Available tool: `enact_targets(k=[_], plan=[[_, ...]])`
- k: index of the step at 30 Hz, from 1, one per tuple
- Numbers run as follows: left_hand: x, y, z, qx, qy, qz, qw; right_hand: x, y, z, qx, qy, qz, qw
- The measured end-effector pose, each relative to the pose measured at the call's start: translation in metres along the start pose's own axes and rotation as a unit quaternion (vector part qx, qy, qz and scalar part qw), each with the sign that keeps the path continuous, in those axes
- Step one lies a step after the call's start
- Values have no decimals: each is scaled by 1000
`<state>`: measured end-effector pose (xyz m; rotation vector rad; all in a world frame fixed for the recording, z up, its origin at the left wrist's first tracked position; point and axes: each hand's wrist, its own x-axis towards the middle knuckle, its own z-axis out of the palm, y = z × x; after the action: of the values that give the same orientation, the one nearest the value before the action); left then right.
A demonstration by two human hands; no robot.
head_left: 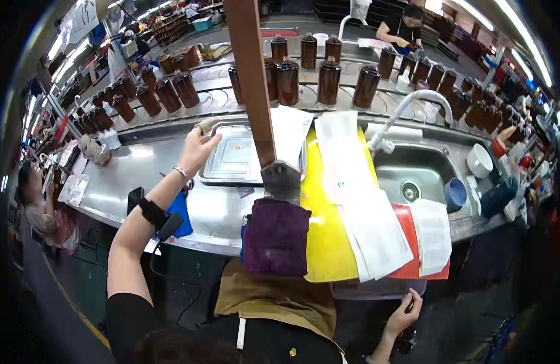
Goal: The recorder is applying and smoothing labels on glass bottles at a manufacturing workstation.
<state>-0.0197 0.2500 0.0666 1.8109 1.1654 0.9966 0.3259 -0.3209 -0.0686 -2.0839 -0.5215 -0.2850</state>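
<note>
My left hand (201, 147) reaches over the metal counter, fingers apart and bent, at the left rim of a clear plastic tray (228, 159). Nothing shows in its grasp. A white sheet (291, 128) lies partly over that tray. Low at the right, below the counter's front edge, my right hand (406, 314) is closed, fingertips pinched around a small dark thing I cannot make out. Above it, a red board (404, 219) lies under white printed papers (377, 236). These papers also cover part of a yellow board (319, 242). A folded purple cloth (277, 239) hangs at the front edge.
A brown upright post (251, 73) stands before me. Brown bottles (288, 82) line the conveyor behind the counter. At right are a sink (407, 167), a curved white faucet (422, 96) and a blue cup (455, 194). A co-worker (401, 30) handles a bottle at the far right.
</note>
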Motion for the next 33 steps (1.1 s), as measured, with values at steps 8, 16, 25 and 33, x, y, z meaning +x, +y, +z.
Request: enact_targets(k=[8,16,25,33], plan=[[259,-56,83,220,106,160,956,63,-135,57,-7,-53,-254,966],[322,-42,163,128,172,64,975,40,-169,74,-22,-70,-257,964],[137,28,63,-103,177,182,962,6,-178,72,48,-150,-193,968],[-91,45,-51,-247,192,162,936,-14,-181,33,93,-127,-225,962]])
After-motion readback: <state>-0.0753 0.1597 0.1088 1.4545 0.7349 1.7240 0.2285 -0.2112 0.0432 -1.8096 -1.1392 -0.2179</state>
